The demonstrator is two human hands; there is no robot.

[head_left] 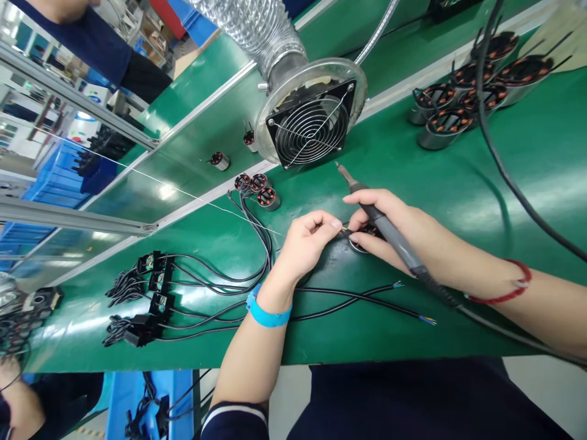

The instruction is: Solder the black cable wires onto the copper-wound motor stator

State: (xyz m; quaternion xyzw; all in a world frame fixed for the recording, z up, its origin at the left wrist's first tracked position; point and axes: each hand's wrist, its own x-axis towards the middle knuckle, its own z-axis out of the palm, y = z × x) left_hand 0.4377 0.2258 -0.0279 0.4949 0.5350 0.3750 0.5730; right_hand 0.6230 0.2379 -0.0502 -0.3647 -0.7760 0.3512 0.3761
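My right hand [389, 220] is closed around a soldering iron [395, 238], whose tip points up and away toward the fan guard. Beneath its lower fingers sits a motor stator [358, 245] with copper windings, mostly covered by the hand. Thumb and forefinger of my left hand [308, 243] pinch a black cable end with thin coloured wires [345, 230] beside that stator. A thin pale strand [220, 208] stretches from the upper left to my left hand; whether the fingers hold it is hidden. Around the left wrist is a blue strap [270, 316].
Ahead stands a fume extractor fan [312, 131] on a foil duct. Several stators [443, 125] are grouped at right, and three cabled ones [268, 198] near the back ledge. Black cables [321, 292] join small boxes [158, 282] at left. Other people are at the left edges.
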